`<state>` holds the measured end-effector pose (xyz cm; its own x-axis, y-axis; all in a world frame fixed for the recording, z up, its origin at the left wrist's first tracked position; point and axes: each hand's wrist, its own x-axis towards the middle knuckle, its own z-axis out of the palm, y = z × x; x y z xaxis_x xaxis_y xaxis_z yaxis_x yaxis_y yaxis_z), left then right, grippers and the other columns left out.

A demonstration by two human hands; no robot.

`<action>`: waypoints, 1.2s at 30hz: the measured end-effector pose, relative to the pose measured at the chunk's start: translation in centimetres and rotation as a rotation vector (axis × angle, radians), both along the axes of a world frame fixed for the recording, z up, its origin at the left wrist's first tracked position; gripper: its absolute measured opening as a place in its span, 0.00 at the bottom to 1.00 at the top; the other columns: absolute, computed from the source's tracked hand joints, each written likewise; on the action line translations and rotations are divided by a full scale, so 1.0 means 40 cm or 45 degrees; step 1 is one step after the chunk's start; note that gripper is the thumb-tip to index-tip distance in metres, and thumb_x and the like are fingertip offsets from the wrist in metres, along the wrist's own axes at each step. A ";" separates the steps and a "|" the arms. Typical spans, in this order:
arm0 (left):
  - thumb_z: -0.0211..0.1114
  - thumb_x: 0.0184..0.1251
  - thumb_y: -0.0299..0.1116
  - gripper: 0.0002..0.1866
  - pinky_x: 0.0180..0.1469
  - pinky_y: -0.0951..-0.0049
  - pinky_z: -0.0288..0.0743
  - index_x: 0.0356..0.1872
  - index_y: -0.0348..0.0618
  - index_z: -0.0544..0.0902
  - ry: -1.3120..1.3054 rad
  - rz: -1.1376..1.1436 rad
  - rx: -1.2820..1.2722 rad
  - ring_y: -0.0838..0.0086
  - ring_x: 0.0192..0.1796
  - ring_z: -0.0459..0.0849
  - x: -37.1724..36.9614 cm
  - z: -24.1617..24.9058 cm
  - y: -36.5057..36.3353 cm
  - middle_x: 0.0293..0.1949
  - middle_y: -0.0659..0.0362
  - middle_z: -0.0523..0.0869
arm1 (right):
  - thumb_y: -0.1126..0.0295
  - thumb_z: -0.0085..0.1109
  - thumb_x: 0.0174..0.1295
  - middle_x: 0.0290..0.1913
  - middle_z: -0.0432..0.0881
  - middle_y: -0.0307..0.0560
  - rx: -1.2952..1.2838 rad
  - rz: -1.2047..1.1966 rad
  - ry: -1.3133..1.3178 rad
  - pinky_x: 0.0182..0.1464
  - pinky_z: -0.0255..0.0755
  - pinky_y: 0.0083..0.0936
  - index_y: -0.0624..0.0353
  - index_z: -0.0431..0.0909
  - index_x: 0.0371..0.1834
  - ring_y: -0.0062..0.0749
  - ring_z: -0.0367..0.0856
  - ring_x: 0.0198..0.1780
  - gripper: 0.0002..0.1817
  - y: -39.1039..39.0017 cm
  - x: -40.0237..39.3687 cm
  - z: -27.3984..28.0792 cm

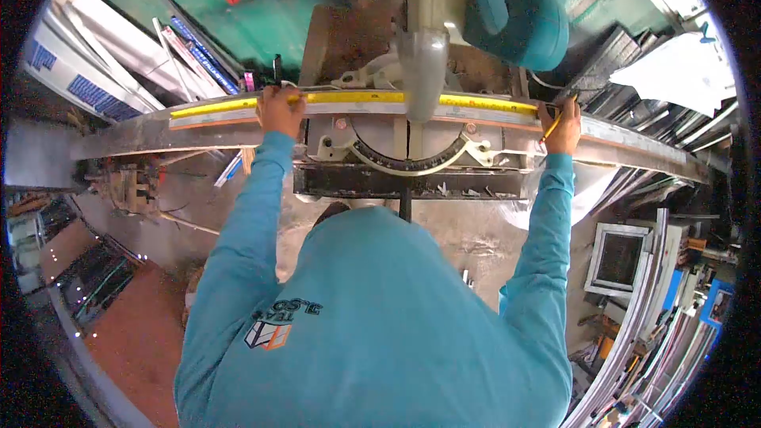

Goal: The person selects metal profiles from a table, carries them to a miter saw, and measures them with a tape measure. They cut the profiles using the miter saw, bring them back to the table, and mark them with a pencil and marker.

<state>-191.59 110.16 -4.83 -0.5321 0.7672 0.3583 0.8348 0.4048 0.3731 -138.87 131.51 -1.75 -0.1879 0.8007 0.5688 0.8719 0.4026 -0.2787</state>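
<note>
Head view: a long metal profile (380, 123) lies crosswise on the bed of a miter saw (412, 135), with a yellow measuring tape (349, 98) stretched along its top edge. The left hand (281, 108) is closed over the tape and presses it to the profile left of the blade guard. The right hand (563, 123), near the tape's far end, pinches a pencil (551, 128) against the profile.

The single head-worn view looked steeply down over the person's own chest, through a wide fisheye lens with dark rounded corners. It faced forward past both outstretched arms, with the left hand (281, 108) and right hand (564, 125) far from the lens, near the frame's upper half.
</note>
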 end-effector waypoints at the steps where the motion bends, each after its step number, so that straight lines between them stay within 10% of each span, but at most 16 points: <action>1: 0.72 0.50 0.39 0.09 0.54 0.50 0.67 0.35 0.58 0.86 0.004 -0.004 -0.007 0.55 0.52 0.74 -0.006 -0.012 -0.001 0.44 0.56 0.77 | 0.57 0.70 0.53 0.47 0.75 0.62 -0.025 0.004 0.014 0.45 0.72 0.50 0.59 0.68 0.59 0.64 0.76 0.45 0.33 -0.012 0.002 0.002; 4: 0.72 0.51 0.40 0.09 0.54 0.50 0.68 0.35 0.58 0.86 0.110 -0.057 0.046 0.55 0.52 0.74 -0.033 -0.048 -0.001 0.44 0.56 0.77 | 0.62 0.72 0.51 0.37 0.78 0.56 0.132 -0.062 0.041 0.41 0.72 0.44 0.60 0.74 0.39 0.55 0.78 0.40 0.20 -0.037 -0.018 0.011; 19: 0.70 0.55 0.41 0.09 0.56 0.50 0.66 0.37 0.55 0.85 0.431 0.088 0.009 0.55 0.55 0.75 0.011 0.019 -0.028 0.48 0.56 0.80 | 0.63 0.64 0.60 0.50 0.74 0.65 -0.065 0.069 -0.043 0.51 0.69 0.50 0.63 0.69 0.54 0.64 0.73 0.49 0.23 -0.053 0.038 -0.010; 24: 0.69 0.56 0.37 0.09 0.50 0.55 0.71 0.35 0.46 0.84 -0.421 -0.658 -0.063 0.59 0.47 0.83 -0.054 0.090 -0.080 0.41 0.54 0.85 | 0.68 0.61 0.61 0.55 0.72 0.65 -0.337 0.192 -0.144 0.55 0.69 0.48 0.63 0.68 0.56 0.63 0.73 0.54 0.22 -0.140 0.065 0.034; 27: 0.70 0.54 0.34 0.08 0.52 0.56 0.71 0.34 0.46 0.85 -0.260 -0.767 -0.153 0.58 0.50 0.81 0.143 0.253 -0.117 0.45 0.54 0.84 | 0.64 0.67 0.57 0.44 0.80 0.62 -0.485 0.162 0.033 0.48 0.75 0.43 0.64 0.73 0.51 0.58 0.80 0.45 0.23 -0.230 0.039 0.049; 31: 0.73 0.48 0.29 0.10 0.54 0.57 0.71 0.34 0.45 0.84 -0.461 -1.726 0.234 0.58 0.49 0.80 0.351 0.354 -0.169 0.43 0.56 0.84 | 0.59 0.73 0.51 0.40 0.84 0.59 -0.638 -0.010 0.073 0.42 0.78 0.39 0.65 0.73 0.48 0.55 0.84 0.42 0.27 -0.317 -0.003 0.039; 36: 0.73 0.52 0.30 0.07 0.58 0.59 0.72 0.31 0.45 0.85 -0.812 -1.726 -0.183 0.62 0.48 0.82 0.240 0.246 -0.225 0.37 0.57 0.85 | 0.58 0.76 0.46 0.38 0.81 0.60 -0.529 -0.071 0.085 0.42 0.76 0.41 0.62 0.68 0.47 0.55 0.82 0.38 0.31 -0.406 -0.007 -0.029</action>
<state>-182.00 101.14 5.02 0.5565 0.7990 0.2278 0.3133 -0.4558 0.8331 -139.14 115.28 -2.90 -0.1118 0.9724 0.2050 0.8638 0.1971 -0.4637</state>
